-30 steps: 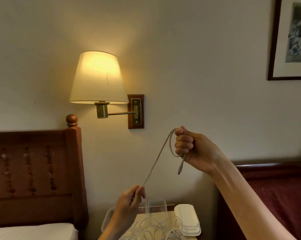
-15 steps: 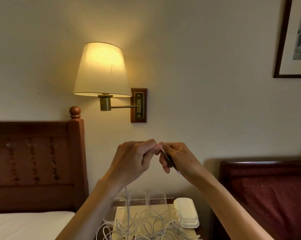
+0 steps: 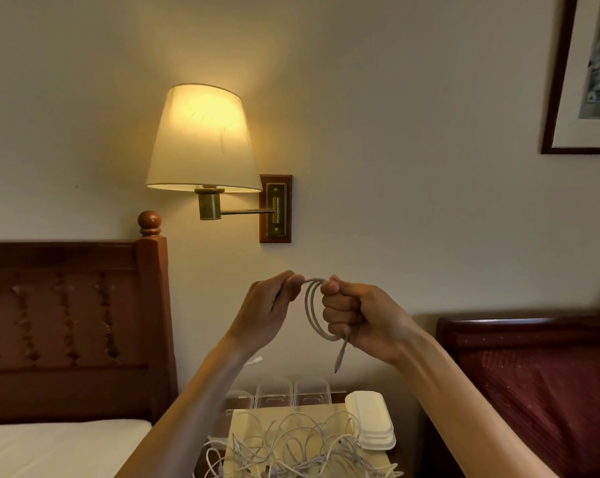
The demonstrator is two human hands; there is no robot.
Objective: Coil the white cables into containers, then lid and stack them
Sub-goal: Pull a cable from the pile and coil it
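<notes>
I hold a white cable (image 3: 311, 315) up at chest height in front of the wall. My right hand (image 3: 357, 320) grips it in a fist, with two loops curving out to the left and the plug end hanging below. My left hand (image 3: 269, 310) pinches the top of the loops between thumb and fingers. Below, a tangle of loose white cables (image 3: 298, 450) lies on the nightstand (image 3: 239, 422). Clear containers (image 3: 291, 391) stand in a row behind the tangle. A stack of white lids (image 3: 371, 419) sits at the right.
A lit wall lamp (image 3: 202, 139) hangs above the hands. A wooden headboard (image 3: 74, 326) and white mattress are at the left. A second bed with a dark red cover (image 3: 540, 391) is at the right. A framed picture (image 3: 588, 74) hangs top right.
A second ago my hands were apart with the cable stretched between them. They came together, and now two loops hang from my right fist with my left hand pinching their top.
</notes>
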